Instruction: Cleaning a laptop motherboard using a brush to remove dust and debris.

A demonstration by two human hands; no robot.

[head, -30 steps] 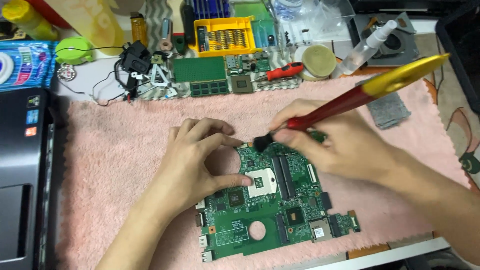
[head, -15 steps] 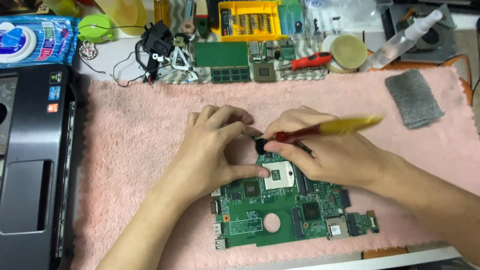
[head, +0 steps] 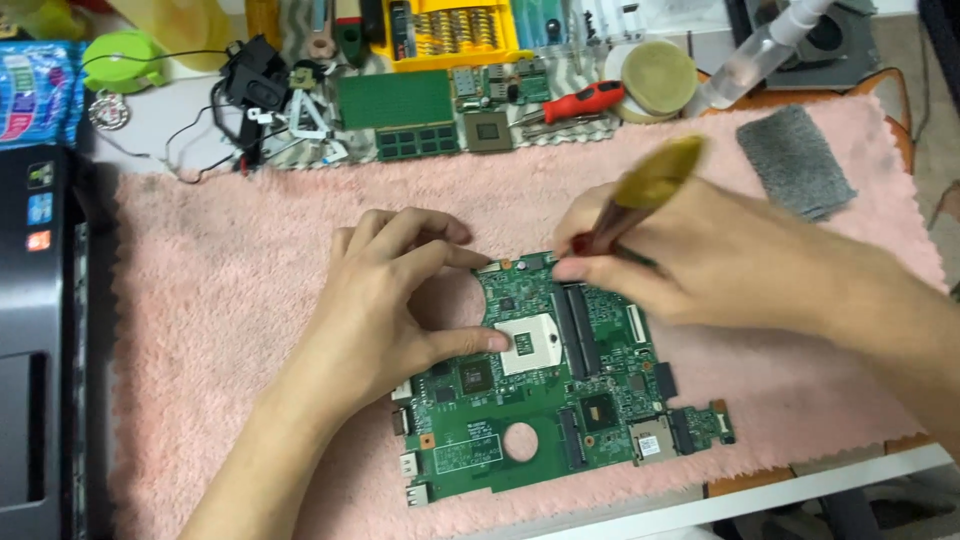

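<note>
A green laptop motherboard (head: 560, 400) lies on a pink fluffy towel (head: 220, 330). My left hand (head: 390, 300) rests on the board's upper left part, thumb touching next to the square processor socket (head: 528, 345), fingers curled over the top edge. My right hand (head: 700, 255) holds a brush with a red and yellow handle (head: 640, 195), blurred, its tip down at the board's top edge near the memory slots (head: 578, 325).
A grey cloth pad (head: 795, 160) lies on the towel at upper right. Behind the towel lie memory modules (head: 418, 142), a red screwdriver (head: 585, 101), a yellow bit case (head: 455, 35), a round tin (head: 657, 78), a spray bottle (head: 750, 55). A black laptop (head: 35, 340) sits at left.
The view has shifted and closed in. My right hand has tilted the brush handle more upright and moved its tip rightward along the board's top edge. My left hand stays on the board.
</note>
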